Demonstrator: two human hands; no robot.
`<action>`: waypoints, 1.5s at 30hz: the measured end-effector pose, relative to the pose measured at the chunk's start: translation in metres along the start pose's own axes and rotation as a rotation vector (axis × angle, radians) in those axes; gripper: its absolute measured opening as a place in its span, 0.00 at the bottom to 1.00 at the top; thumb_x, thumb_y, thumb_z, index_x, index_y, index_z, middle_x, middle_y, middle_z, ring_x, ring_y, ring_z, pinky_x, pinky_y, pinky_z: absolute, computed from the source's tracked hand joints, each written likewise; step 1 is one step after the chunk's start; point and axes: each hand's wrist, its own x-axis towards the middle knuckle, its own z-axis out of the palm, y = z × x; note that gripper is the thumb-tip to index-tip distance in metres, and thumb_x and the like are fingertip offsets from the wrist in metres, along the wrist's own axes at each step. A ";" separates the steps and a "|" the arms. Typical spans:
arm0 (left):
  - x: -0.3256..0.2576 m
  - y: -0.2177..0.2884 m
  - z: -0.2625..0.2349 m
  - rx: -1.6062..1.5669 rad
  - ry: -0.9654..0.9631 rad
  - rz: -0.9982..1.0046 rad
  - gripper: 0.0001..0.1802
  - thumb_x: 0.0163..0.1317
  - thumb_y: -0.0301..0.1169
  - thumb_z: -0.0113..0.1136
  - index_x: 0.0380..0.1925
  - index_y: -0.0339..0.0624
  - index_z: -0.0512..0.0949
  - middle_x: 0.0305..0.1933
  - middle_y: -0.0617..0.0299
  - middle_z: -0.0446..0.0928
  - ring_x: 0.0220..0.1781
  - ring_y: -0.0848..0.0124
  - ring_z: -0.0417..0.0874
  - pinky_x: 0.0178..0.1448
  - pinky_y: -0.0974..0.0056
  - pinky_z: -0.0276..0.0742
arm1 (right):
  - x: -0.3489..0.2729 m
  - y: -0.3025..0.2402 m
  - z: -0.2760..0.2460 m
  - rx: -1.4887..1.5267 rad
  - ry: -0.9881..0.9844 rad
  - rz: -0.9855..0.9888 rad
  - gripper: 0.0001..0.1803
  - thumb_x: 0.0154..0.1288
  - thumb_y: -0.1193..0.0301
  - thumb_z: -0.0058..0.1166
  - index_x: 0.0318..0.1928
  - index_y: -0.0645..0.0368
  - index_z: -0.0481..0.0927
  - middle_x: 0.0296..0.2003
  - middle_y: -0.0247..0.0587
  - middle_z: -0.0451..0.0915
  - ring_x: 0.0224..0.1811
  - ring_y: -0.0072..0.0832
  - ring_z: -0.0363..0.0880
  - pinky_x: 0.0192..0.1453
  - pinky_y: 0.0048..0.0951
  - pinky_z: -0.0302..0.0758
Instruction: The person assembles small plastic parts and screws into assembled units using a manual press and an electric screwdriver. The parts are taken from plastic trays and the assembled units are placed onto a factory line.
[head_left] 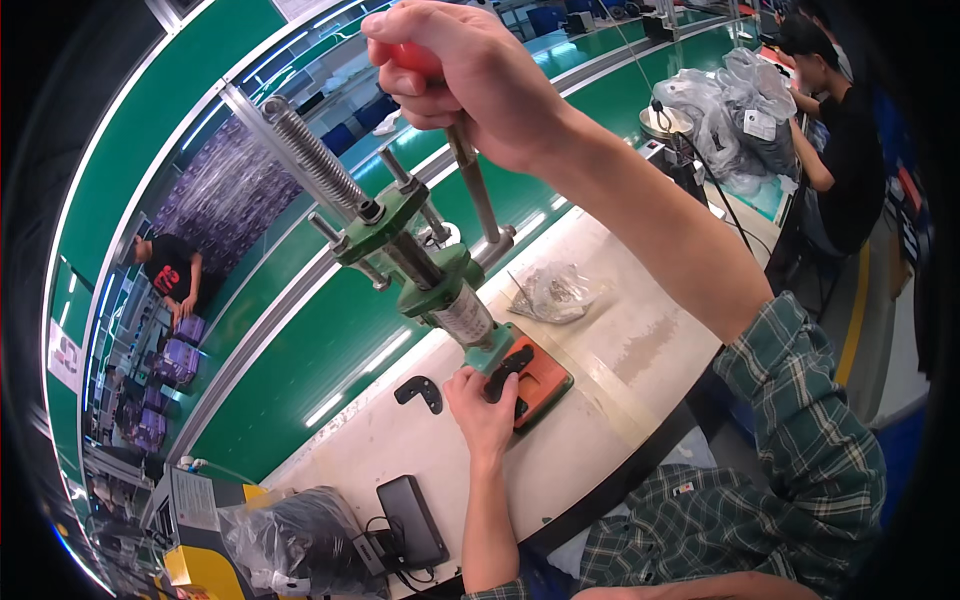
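Observation:
My right hand point(480, 75) is closed round the red knob point(412, 60) of a metal lever point(474, 180), raised high at the top of the view. The lever belongs to a green hand press point(435, 270) with a coil spring point(310, 150). Below the press head, my left hand point(480, 408) grips a curved black plastic part point(511, 372), thumb on its near side. This part rests on the orange fixture point(546, 378) at the press base; my fingers partly hide it. A similar black curved piece point(420, 392) lies on the worktable, left of my left hand.
A clear bag of small parts point(555, 292) lies behind the fixture on the pale worktable point(620, 350). A black box-shaped device point(412, 520) with cables and a plastic-wrapped bundle point(290, 535) stand at the near left. Beyond runs a green conveyor point(330, 385). One person point(845, 150) sits at right; another point(172, 268) works far left.

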 end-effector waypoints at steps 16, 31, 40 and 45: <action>0.006 0.004 -0.002 0.026 -0.013 0.008 0.17 0.54 0.32 0.77 0.42 0.35 0.87 0.43 0.58 0.76 0.50 0.59 0.72 0.54 0.56 0.75 | -0.003 0.002 0.001 -0.051 0.018 -0.042 0.13 0.75 0.66 0.58 0.39 0.65 0.79 0.24 0.31 0.73 0.20 0.12 0.63 0.22 0.20 0.58; 0.007 0.002 -0.001 0.002 -0.001 -0.007 0.16 0.54 0.32 0.78 0.39 0.34 0.87 0.40 0.59 0.76 0.49 0.60 0.73 0.52 0.57 0.74 | 0.000 0.006 -0.001 -0.088 0.018 -0.071 0.12 0.74 0.66 0.58 0.39 0.64 0.81 0.24 0.33 0.75 0.21 0.13 0.67 0.22 0.19 0.62; 0.009 0.005 -0.003 -0.008 0.006 -0.011 0.16 0.53 0.32 0.78 0.40 0.35 0.87 0.39 0.60 0.75 0.46 0.61 0.73 0.51 0.57 0.74 | -0.001 0.006 0.000 -0.052 0.005 -0.069 0.12 0.75 0.66 0.57 0.38 0.63 0.80 0.24 0.30 0.74 0.21 0.13 0.67 0.23 0.21 0.62; 0.010 0.003 -0.001 -0.030 0.007 -0.013 0.15 0.53 0.31 0.79 0.39 0.36 0.86 0.38 0.60 0.75 0.46 0.61 0.73 0.50 0.57 0.73 | -0.002 0.006 -0.001 -0.043 0.002 -0.069 0.11 0.74 0.67 0.58 0.38 0.63 0.80 0.24 0.30 0.74 0.21 0.13 0.66 0.23 0.21 0.62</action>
